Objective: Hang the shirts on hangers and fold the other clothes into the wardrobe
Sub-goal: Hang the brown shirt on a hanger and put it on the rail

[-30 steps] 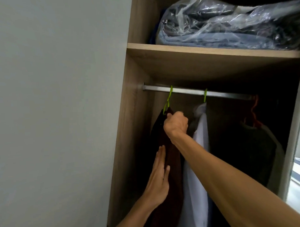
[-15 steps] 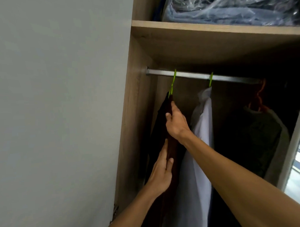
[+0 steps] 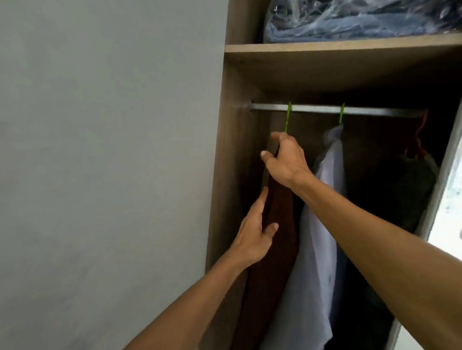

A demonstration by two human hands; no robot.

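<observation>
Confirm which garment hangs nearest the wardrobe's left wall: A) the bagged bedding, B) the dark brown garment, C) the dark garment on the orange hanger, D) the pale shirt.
B: the dark brown garment hangs from the leftmost green hanger on the rail, next to the left wall, with the pale shirt to its right.

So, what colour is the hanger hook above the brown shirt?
Bright green: the thin hanger hook shows best in the head view.
</observation>
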